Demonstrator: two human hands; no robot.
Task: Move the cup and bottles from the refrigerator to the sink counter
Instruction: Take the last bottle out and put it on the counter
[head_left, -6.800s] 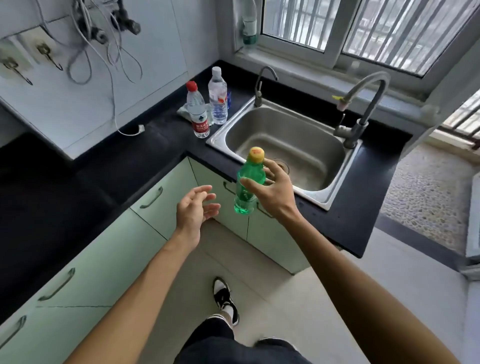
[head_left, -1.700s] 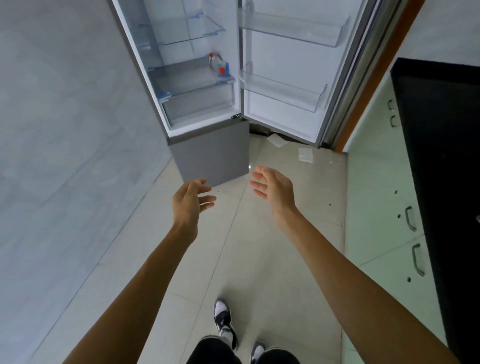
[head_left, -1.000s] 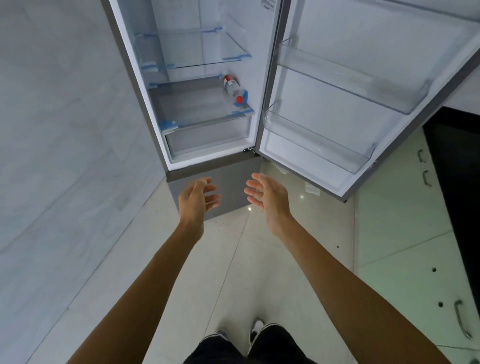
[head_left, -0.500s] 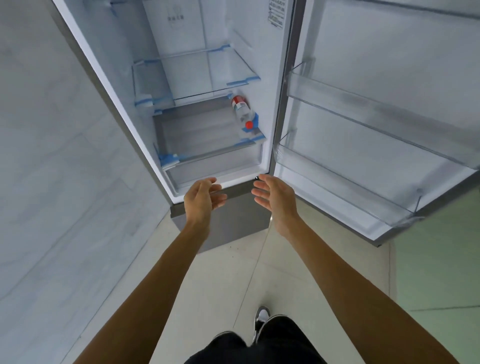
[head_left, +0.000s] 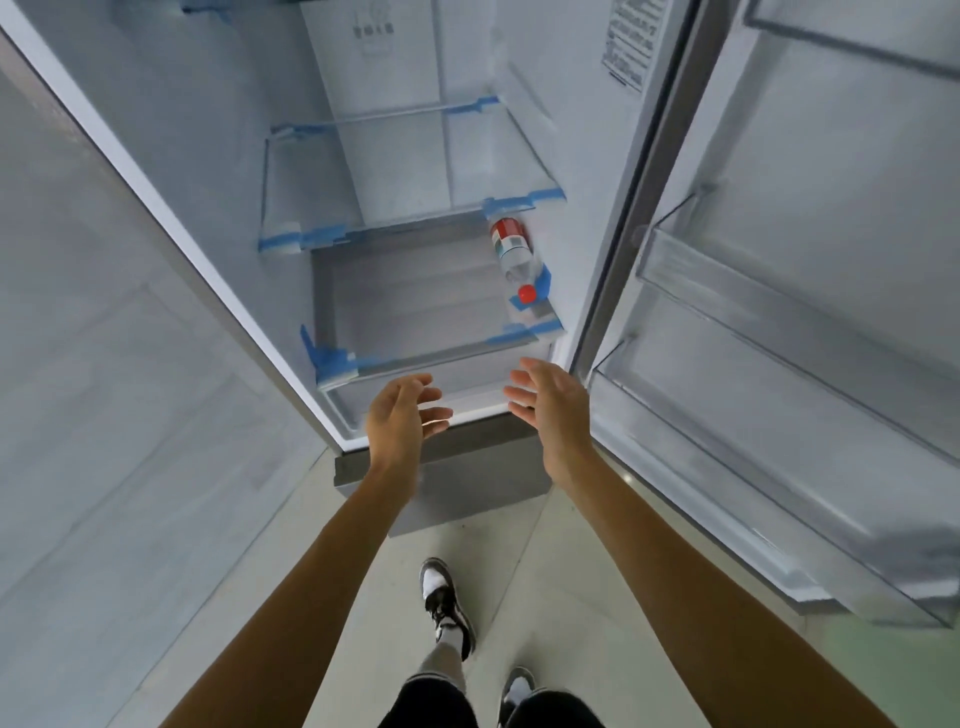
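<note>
Spread wide, holding and touching nothing: left hand (head_left: 400, 415) and right hand (head_left: 550, 405), palms facing, apart before the fridge (head_left: 208, 156). On the lower shelf (head_left: 415, 301), by the right wall, bottle (head_left: 511, 249) lying flat, red cap (head_left: 527, 294) frontward

One refrigerator (head_left: 395, 78) is in view, with one door (head_left: 857, 218) swung wide; one bottle (head_left: 511, 249), red-capped, lies inside; two glass shelves show in full, an upper shelf (head_left: 405, 222) and a lower shelf (head_left: 441, 355); three door bins are counted, a top bin (head_left: 852, 47), a middle bin (head_left: 779, 312) and a bottom bin (head_left: 727, 457); one printed label (head_left: 626, 47); two hands, the left hand (head_left: 397, 415) and the right hand (head_left: 550, 405); two shoes (head_left: 447, 608).
</note>
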